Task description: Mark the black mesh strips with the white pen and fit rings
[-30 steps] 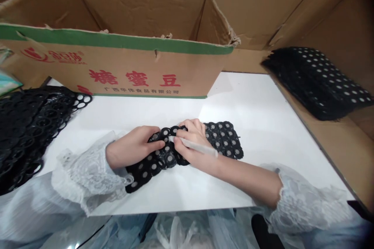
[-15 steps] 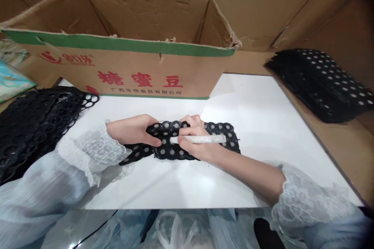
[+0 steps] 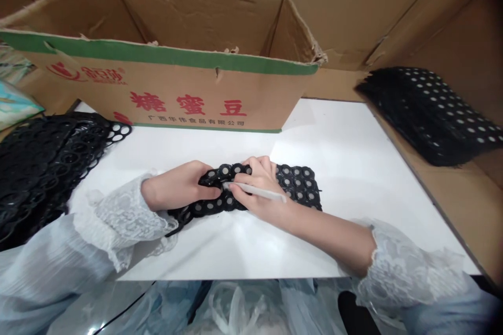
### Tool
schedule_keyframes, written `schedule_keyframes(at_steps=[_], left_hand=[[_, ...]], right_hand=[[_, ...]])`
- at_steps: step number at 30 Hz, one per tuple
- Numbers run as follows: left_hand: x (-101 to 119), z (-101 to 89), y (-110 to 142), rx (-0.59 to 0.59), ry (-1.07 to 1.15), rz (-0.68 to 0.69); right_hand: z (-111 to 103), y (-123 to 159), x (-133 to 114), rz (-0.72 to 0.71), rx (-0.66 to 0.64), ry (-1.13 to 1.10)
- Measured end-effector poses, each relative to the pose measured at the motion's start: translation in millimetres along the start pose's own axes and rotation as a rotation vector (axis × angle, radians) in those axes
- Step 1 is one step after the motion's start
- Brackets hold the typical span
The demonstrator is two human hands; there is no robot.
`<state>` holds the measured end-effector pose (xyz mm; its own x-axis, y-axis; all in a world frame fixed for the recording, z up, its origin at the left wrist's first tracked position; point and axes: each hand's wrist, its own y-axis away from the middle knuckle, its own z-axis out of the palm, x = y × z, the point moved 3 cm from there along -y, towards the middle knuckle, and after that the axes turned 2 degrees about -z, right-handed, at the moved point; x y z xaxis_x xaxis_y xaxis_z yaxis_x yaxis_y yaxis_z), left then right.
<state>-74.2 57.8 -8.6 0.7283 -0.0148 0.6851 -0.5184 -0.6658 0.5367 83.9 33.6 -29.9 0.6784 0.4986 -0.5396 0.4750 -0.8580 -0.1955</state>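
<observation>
A black mat of linked rings with pale round inserts (image 3: 301,184) lies on the white table (image 3: 346,146), bunched up in the middle. My left hand (image 3: 178,191) grips the mat's left part, fingers curled over its raised edge. My right hand (image 3: 261,191) is closed on a thin white stick (image 3: 257,191), whose tip rests on the mat near the fold. The fingers of that hand also press on the mat. Both wrists wear white lace cuffs.
A big open cardboard box with a green stripe and red lettering (image 3: 184,91) stands behind the mat. A heap of empty black ring mats (image 3: 43,162) lies at the left. A stack of filled mats (image 3: 436,112) rests on a cardboard ledge at the right.
The mat was flattened half a second ago and is bunched up again under my hands. The white stick has swung from level to slanting down to the right.
</observation>
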Motion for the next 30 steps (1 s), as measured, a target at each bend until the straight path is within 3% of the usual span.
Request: schedule_keyframes(at_steps=[7,13,17,20,26,30], left_hand=[[0.3,-8.1,2.7,0.098,-0.235,0.041],[-6.1,-12.4,-0.9,-0.049,-0.099,0.001],[-10.1,-10.3,0.2,-0.172,0.002,-0.040],[-13.0,-9.5,0.2,-0.191,0.107,-0.060],[-17.3,-6.9,-1.9,-0.238,0.326,-0.079],[-18.1,-6.1,-1.3,-0.245,0.383,-0.087]], right_hand=[[-7.4,-7.2,0.1,0.046,-0.033,-0.092],[-10.4,-6.8,4.1,0.006,-0.040,-0.181],[-13.5,2.7,-2.2,-0.150,0.130,-0.194],[-19.1,11.1,-9.3,-0.251,0.262,-0.263],[-8.3,10.4,-7.6,-0.007,0.021,-0.545],[-4.5,7.7,-5.9,0.062,-0.004,-0.540]])
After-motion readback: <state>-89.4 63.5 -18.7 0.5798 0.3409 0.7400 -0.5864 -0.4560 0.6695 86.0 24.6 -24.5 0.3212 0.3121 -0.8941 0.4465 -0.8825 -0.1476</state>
